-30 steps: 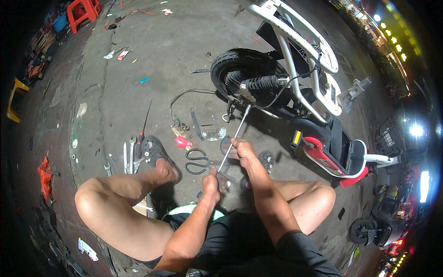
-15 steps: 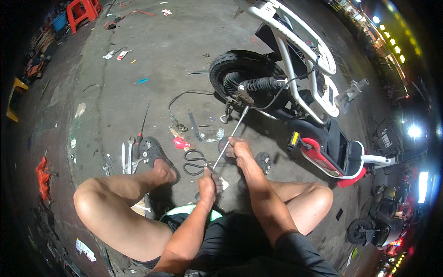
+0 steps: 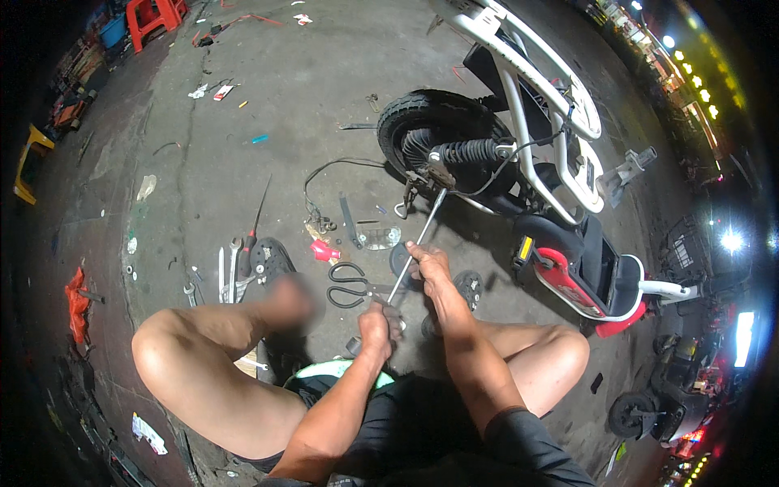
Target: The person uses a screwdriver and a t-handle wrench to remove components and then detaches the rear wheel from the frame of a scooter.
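A long, thin metal rod tool (image 3: 424, 230) slants from my lap to the rear wheel hub of a white electric scooter (image 3: 513, 101). Its far end meets the hub area beside the black wheel (image 3: 412, 114); how it seats there is too small to tell. Partway down the shaft, my right hand (image 3: 430, 265) is closed around it. My left hand (image 3: 378, 329) is curled at the near end, covering whatever handle is there. Just left of the rod lie black-handled scissors (image 3: 347, 284), their blades partly behind the rod and my hand.
Wrenches (image 3: 234, 264) and a screwdriver (image 3: 253, 231) lie by my left shoe. Ahead are a red piece (image 3: 324, 250), a clear-and-metal plate (image 3: 379, 237) and a cable (image 3: 341, 161). A red stool (image 3: 154, 24) stands far left; another scooter (image 3: 673, 398) is at right.
My left hand has shifted slightly right, its fingers now more tightly curled, and more of the scissors shows. The whole view has moved a little; my right hand stays on the rod.
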`<act>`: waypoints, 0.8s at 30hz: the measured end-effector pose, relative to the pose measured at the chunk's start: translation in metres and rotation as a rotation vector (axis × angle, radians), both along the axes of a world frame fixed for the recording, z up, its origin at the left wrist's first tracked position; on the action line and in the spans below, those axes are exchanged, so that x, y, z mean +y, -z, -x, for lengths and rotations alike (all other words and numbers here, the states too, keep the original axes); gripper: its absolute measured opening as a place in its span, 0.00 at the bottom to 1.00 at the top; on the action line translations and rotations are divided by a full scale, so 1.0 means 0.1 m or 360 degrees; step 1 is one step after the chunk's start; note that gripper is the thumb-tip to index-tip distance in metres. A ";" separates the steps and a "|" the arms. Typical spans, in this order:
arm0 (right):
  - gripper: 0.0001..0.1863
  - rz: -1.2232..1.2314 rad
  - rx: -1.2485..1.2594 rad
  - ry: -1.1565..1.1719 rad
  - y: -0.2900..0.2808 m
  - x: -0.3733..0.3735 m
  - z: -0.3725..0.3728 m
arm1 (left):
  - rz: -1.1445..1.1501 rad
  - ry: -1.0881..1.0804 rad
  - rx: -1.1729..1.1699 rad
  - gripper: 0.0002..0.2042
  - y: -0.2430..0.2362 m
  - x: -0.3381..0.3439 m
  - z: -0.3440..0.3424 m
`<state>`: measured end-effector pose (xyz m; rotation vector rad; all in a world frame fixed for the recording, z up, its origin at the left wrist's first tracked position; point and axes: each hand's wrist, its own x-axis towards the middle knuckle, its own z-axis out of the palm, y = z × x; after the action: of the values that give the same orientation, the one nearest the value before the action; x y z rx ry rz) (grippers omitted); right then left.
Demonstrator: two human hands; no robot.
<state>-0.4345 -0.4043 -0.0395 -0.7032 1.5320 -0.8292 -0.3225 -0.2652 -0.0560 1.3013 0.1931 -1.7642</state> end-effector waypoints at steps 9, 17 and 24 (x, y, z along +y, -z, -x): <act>0.16 -0.0070 0.0037 0.0035 0.02 -0.05 -0.04 | 0.1181 0.0954 -0.2519 0.27 -0.44 0.31 -0.06; 0.19 -0.0069 0.0153 0.0030 0.03 -0.06 -0.07 | 0.0792 0.0987 -0.2192 0.20 -0.11 0.04 -0.14; 0.19 -0.0374 -0.0558 -0.0455 -0.13 -0.05 0.05 | 0.0053 -0.0176 0.0729 0.35 0.00 -0.19 -0.02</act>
<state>-0.4397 -0.4088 -0.0268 -0.5526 1.1563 -0.5142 -0.3206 -0.2841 -0.0562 0.8293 0.4800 -1.9374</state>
